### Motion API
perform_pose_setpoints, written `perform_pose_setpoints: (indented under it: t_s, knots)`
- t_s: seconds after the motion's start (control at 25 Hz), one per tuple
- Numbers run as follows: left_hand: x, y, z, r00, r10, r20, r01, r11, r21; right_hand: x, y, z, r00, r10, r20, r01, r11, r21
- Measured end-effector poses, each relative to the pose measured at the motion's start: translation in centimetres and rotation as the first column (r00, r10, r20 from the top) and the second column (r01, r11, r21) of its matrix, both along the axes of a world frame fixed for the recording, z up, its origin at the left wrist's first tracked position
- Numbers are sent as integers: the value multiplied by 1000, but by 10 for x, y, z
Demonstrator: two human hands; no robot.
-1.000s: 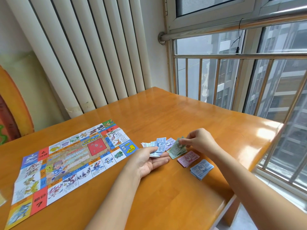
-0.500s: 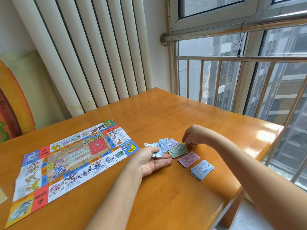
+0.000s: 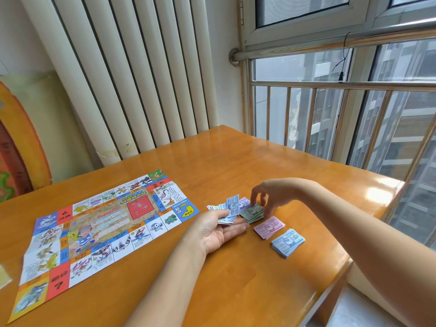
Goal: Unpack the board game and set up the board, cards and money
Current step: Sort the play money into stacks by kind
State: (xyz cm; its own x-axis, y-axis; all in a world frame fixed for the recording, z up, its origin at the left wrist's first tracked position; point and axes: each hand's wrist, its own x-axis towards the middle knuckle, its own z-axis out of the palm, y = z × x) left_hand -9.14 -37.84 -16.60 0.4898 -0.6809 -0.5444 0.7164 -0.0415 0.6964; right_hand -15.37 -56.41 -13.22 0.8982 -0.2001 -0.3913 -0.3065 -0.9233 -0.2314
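**Play money sorted by colour at the desk's right edge**

In the head view, a fan of notes (image 3: 227,210) was kept clamped under the thumb of the left hand (image 3: 218,228). The right hand (image 3: 273,197) was arched over the green pile (image 3: 252,212), and whether its grip was closed on a note could not be told. Each note would best be squared onto its matching pile, beside the pink pile (image 3: 269,227) and blue pile (image 3: 287,241). The board (image 3: 101,223) was laid flat toward the left edge of the glossy wooden desk (image 3: 236,166), which was flanked by a radiator (image 3: 132,74) and a barred window (image 3: 330,119).
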Motion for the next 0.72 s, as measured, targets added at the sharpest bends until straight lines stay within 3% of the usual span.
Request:
perform_pose_setpoints:
  t_s: [0.72]
  knots:
    - [-4, -1, -4, 999, 18, -40, -21, 997, -74, 5, -9, -6, 999, 51, 3, -51, 998, 25]
